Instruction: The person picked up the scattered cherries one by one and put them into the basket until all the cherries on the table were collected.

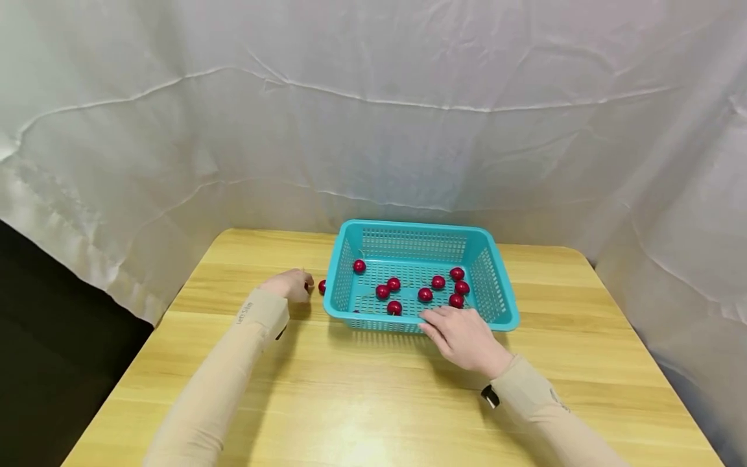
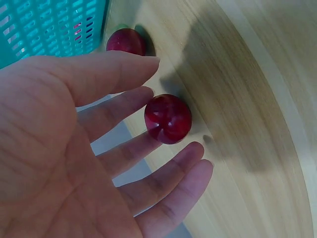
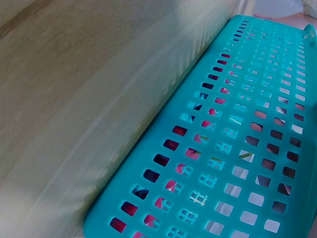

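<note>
My left hand (image 1: 290,285) is low over the table, left of the turquoise plastic basket (image 1: 420,226). In the left wrist view its fingers lie loosely spread around a dark red cherry (image 2: 168,119). Fingertips reach beside and behind this cherry; the thumb stands apart from it. A second cherry (image 2: 126,40) lies on the table between the hand and the basket wall. My right hand (image 1: 465,338) grips the basket's front rim, fingers over the edge and thumb outside. Several cherries (image 1: 393,284) lie scattered inside, some with thin stems. Through the holes of the basket wall (image 3: 205,171), bits of red show.
The basket stands on a light wooden table (image 1: 362,402) near its back edge. Pale cloth (image 1: 373,149) hangs behind and at both sides. A black area (image 1: 64,337) lies beyond the table's left edge.
</note>
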`<state>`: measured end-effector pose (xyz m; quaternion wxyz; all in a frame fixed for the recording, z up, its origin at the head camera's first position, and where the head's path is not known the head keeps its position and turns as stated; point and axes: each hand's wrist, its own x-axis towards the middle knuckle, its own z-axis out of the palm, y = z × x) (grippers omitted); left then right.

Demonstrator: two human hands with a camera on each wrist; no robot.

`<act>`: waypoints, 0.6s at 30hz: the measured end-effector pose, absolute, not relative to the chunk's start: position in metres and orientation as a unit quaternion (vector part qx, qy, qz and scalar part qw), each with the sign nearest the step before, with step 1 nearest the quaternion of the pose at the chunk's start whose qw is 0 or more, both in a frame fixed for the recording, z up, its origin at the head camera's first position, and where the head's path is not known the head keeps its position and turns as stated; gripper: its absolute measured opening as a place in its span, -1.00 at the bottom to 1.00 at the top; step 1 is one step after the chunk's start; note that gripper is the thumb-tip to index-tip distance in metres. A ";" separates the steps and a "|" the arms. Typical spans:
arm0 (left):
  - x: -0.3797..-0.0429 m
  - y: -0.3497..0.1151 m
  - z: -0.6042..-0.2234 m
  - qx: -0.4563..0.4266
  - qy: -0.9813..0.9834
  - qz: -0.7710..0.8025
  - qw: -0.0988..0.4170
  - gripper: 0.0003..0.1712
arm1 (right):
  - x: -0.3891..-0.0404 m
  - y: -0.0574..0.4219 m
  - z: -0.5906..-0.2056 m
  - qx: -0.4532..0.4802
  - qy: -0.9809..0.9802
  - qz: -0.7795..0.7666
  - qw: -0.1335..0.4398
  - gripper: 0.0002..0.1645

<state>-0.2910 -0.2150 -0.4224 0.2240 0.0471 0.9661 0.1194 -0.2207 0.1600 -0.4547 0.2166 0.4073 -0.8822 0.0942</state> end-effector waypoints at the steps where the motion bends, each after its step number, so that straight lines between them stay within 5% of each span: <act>1: -0.290 -0.215 -0.421 0.045 0.966 0.122 0.225 -0.47 | -0.221 0.160 -0.455 0.408 -0.882 0.096 0.216 -0.80; 18: -0.282 -0.209 -0.418 0.010 0.965 0.127 0.231 -0.49 | -0.222 0.164 -0.455 0.410 -0.880 0.099 0.219 -0.77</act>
